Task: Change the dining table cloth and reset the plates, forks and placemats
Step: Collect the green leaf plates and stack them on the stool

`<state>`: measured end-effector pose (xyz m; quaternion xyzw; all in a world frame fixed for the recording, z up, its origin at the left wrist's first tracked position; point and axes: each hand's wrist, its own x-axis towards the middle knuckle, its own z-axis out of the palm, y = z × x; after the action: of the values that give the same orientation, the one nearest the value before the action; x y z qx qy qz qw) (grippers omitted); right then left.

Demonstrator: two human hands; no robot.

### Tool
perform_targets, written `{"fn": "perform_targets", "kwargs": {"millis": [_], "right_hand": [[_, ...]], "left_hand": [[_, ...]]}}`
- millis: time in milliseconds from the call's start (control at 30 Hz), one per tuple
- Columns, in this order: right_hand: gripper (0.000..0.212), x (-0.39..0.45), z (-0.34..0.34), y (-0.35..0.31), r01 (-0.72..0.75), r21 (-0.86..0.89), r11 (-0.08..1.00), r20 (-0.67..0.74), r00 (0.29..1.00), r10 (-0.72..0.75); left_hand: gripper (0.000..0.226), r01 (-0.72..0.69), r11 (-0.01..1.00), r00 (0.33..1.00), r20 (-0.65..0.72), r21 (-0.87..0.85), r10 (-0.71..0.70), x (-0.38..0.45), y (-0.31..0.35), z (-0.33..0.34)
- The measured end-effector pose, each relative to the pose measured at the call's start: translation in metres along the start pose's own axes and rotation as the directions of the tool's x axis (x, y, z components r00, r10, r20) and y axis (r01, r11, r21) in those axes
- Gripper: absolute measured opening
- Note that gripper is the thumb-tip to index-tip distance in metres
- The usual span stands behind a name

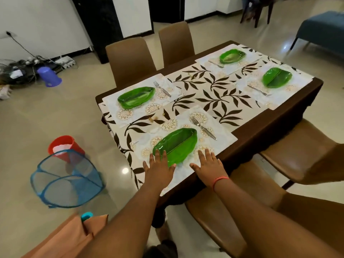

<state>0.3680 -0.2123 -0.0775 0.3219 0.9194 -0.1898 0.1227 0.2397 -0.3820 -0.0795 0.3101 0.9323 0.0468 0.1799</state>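
My left hand: fingers straight, spread, touching the green plate at lower centre | my right hand: fingers flat on the placemat, beside the tabletop edge | fork right of plate | chair close at right.

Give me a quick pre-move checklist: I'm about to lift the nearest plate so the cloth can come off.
1. Left hand open, fingers at the nearest plate: ok.
2. Right hand open, flat on the placemat, not on the plate: not ok.
3. Fork lies apart from the plate: ok.
4. Three other plates are on the cloth: not ok.
5. Crumbs on the cloth: not ok.
6. Replacement cloth within reach: cannot tell.
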Motion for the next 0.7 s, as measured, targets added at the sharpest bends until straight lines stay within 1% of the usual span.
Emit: {"fn": "perform_targets", "kwargs": {"millis": [67,100,167,233,300,400,533,600,700], "right_hand": [[0.079,0.022,0.002,-0.01,-0.05,0.024,0.998,0.058,0.997,0.048],[0.079,0.031,0.002,-0.016,-0.07,0.035,0.997,0.072,0.995,0.068],[0.078,0.053,0.003,-0.031,-0.123,0.088,0.989,0.085,0.99,0.115],[0.075,0.068,0.005,-0.044,-0.186,0.149,0.971,0.108,0.979,0.17],[0.071,0.075,0.009,-0.054,-0.227,0.159,0.961,0.133,0.969,0.207],[0.065,0.082,0.014,-0.063,-0.28,0.22,0.934,0.118,0.958,0.26],[0.059,0.095,0.01,-0.067,-0.373,0.455,0.808,0.141,0.927,0.348],[0.057,0.096,0.009,-0.066,-0.382,0.541,0.75,0.116,0.916,0.383],[0.052,0.088,0.008,-0.06,-0.389,0.63,0.672,0.063,0.888,0.456]], "left_hand": [[0.072,-0.034,0.999,0.999,0.039,0.008,0.034,0.027,-0.017,-0.005],[0.068,-0.069,0.997,0.997,0.024,0.027,0.069,0.039,-0.025,-0.008],[0.055,-0.145,0.988,0.989,-0.019,0.044,0.146,0.067,-0.04,-0.019],[0.041,-0.173,0.985,0.985,-0.024,0.011,0.173,0.09,-0.048,-0.027],[0.036,-0.142,0.988,0.99,0.013,-0.057,0.143,0.104,-0.048,-0.031],[0.034,-0.059,0.984,0.991,0.105,-0.169,0.077,0.121,-0.041,-0.03],[0.031,0.017,0.969,0.989,0.149,-0.245,0.02,0.139,-0.035,-0.027],[0.025,0.039,0.957,0.987,0.159,-0.286,0.007,0.144,-0.037,-0.025],[0.021,0.027,0.935,0.99,0.14,-0.354,0.024,0.146,-0.029,-0.027]]}}
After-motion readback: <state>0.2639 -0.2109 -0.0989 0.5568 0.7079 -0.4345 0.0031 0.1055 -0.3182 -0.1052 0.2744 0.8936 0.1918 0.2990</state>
